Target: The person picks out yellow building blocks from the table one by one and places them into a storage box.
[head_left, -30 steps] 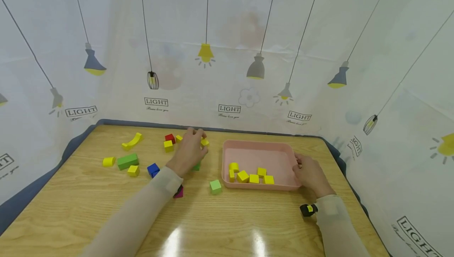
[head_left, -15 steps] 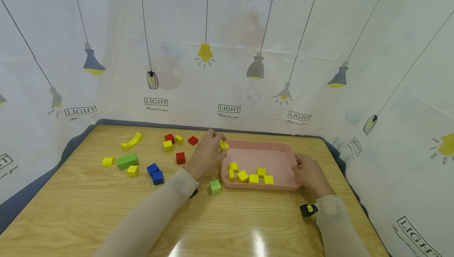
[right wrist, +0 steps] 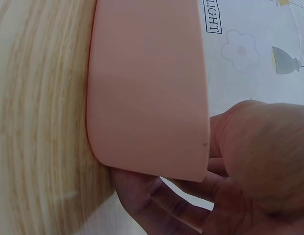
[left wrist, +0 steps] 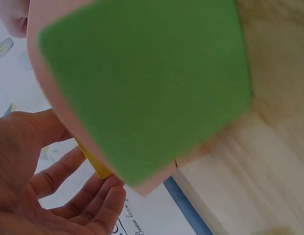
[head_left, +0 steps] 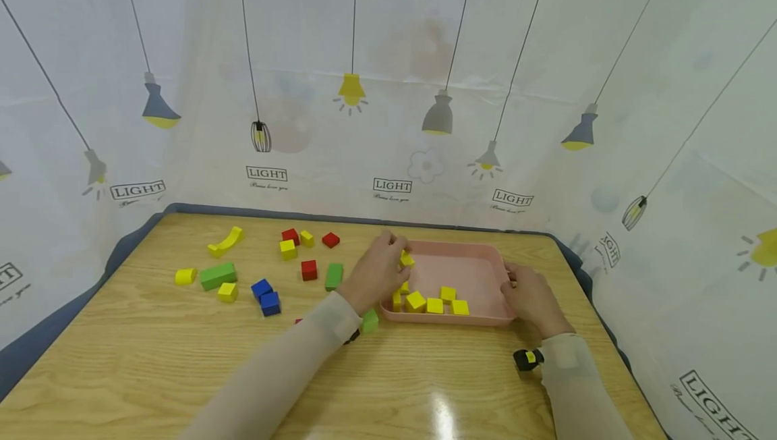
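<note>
My left hand is over the left side of the pink tray, pinching a yellow block between thumb and fingers. Its exact shape is mostly hidden; the left wrist view shows one edge of the yellow block. Several yellow blocks lie along the tray's near side, some partly covered by this hand. At the tray's right end, my right hand grips the rim. From the right wrist, its fingers curl beneath the tray wall.
Beside the tray sits a light green block, very large in the left wrist view. Further left lie red, blue and green blocks, several yellow blocks and a yellow arch.
From among the blocks, my left hand has moved right with the yellow block, first to the tray's left edge and now over it. The right hand and tray have stayed put.
</note>
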Tool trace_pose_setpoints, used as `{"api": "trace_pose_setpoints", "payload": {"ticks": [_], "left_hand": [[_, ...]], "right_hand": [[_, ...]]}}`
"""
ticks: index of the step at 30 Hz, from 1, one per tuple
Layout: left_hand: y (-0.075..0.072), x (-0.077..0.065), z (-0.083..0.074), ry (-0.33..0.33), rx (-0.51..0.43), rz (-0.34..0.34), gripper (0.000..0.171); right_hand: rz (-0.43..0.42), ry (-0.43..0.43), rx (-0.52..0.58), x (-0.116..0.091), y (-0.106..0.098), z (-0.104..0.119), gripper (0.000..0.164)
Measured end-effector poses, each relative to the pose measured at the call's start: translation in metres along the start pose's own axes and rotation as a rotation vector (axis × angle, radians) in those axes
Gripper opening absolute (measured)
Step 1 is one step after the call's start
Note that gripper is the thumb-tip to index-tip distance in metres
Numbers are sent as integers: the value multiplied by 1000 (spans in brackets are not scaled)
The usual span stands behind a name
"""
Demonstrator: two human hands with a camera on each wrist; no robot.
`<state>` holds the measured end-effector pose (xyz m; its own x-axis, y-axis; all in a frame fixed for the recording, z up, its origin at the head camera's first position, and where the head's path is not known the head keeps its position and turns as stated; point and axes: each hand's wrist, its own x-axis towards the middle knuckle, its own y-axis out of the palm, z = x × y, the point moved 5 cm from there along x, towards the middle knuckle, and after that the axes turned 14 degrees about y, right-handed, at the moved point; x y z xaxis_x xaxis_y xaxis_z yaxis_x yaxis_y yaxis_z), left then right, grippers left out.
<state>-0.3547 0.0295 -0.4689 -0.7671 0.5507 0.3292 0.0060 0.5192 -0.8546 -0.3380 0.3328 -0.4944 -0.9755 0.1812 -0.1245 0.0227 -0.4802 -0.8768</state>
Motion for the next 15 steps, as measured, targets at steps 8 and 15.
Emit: {"api": "trace_pose_setpoints", "payload": {"ticks": [8, 15], "left_hand": [[16, 7, -13, 23, 34, 49, 39], [21, 6, -19, 56, 56, 67, 37]], "right_hand": [[3, -1, 14, -1, 0, 1, 52], [9, 3, 13, -1, 0, 1, 53]]}}
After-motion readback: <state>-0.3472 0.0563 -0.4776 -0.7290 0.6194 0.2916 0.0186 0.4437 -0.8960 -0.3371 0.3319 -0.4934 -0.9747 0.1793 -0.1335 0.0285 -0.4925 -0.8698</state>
